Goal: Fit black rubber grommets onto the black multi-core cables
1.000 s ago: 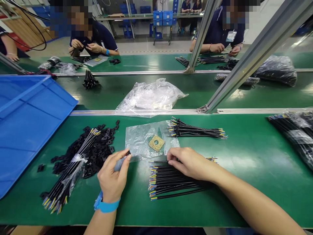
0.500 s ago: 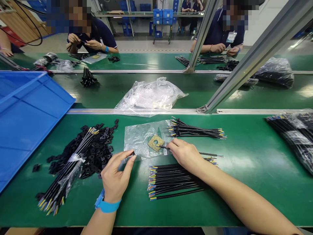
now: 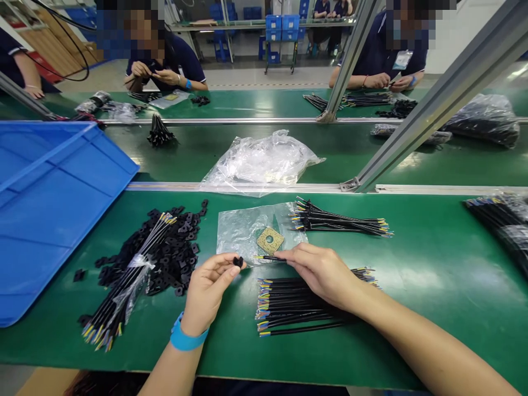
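Between thumb and fingers, my left hand (image 3: pixel 212 286) pinches a small black plastic clip (image 3: pixel 238 261). My right hand (image 3: pixel 317 269) grips a black cable (image 3: pixel 274 258) near its stripped end, whose coloured wires point left toward the clip; a gap separates the two. Behind them a yellow sponge (image 3: pixel 270 240) with a round hole lies on a clear plastic bag (image 3: pixel 235 231). Below my right hand lies a row of black cables (image 3: pixel 297 302) with coloured wire ends. A pile of black clips (image 3: pixel 177 253) is left of my left hand, partly under a tied cable bundle (image 3: pixel 132 275).
More cables (image 3: pixel 342 220) with clips on them lie behind my right hand. A blue bin (image 3: pixel 61 209) leans at the left. A crumpled plastic bag (image 3: pixel 264 159) lies beyond the rail, and a metal post (image 3: pixel 429 104) slants up at right. Co-workers sit opposite.
My right hand has drawn the cable off the sponge, toward me. My left hand has moved the clip right, nearer the cable's end. The view has shifted slightly.
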`<state>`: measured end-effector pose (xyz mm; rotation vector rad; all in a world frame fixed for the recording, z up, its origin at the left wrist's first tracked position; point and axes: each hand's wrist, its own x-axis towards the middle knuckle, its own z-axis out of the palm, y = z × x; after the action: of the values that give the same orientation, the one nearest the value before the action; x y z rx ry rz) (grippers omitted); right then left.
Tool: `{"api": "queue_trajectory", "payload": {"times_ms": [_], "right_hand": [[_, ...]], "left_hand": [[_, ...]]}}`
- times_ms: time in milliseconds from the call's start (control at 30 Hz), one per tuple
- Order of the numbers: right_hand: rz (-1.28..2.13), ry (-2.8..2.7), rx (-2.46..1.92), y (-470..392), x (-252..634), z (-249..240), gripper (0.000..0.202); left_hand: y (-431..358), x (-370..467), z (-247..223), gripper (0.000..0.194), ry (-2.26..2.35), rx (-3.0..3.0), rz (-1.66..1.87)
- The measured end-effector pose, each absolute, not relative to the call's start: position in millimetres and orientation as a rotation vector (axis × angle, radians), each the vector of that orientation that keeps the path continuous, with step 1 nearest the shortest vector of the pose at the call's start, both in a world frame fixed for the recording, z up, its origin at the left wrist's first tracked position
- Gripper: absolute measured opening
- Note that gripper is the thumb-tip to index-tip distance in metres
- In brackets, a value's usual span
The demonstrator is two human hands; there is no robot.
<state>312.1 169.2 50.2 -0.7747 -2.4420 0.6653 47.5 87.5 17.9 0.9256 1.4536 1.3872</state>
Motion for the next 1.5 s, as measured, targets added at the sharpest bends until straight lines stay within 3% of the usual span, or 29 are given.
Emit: {"api": "queue_trajectory", "payload": {"times_ms": [333, 533, 933, 1167, 1333, 1500], "right_hand": [[0.679, -2.407, -0.659, 154, 304, 59, 0.033], [0.432, -2.507, -0.687, 152, 308, 56, 0.037], [-0.029, -2.511, -0.485, 143, 302, 64, 0.037], [0.248, -2.399, -0.589, 142, 296, 51, 0.019], [0.523, -2.396, -0.67, 140, 293, 51, 0.029], [0.712, -2.414, -0.715, 140, 292, 51, 0.024]], "left_hand": [[88, 54, 22, 0.043, 1.357, 0.842, 1.378], [87, 55, 23, 0.043, 1.366, 0.874, 1.343], [87, 61, 24, 0.024, 1.445, 1.172, 1.232], [83, 63, 26, 0.014, 1.438, 1.356, 1.284], [81, 64, 27, 0.009, 1.422, 1.677, 1.321], [81, 66, 27, 0.011, 1.414, 1.74, 1.31]]}}
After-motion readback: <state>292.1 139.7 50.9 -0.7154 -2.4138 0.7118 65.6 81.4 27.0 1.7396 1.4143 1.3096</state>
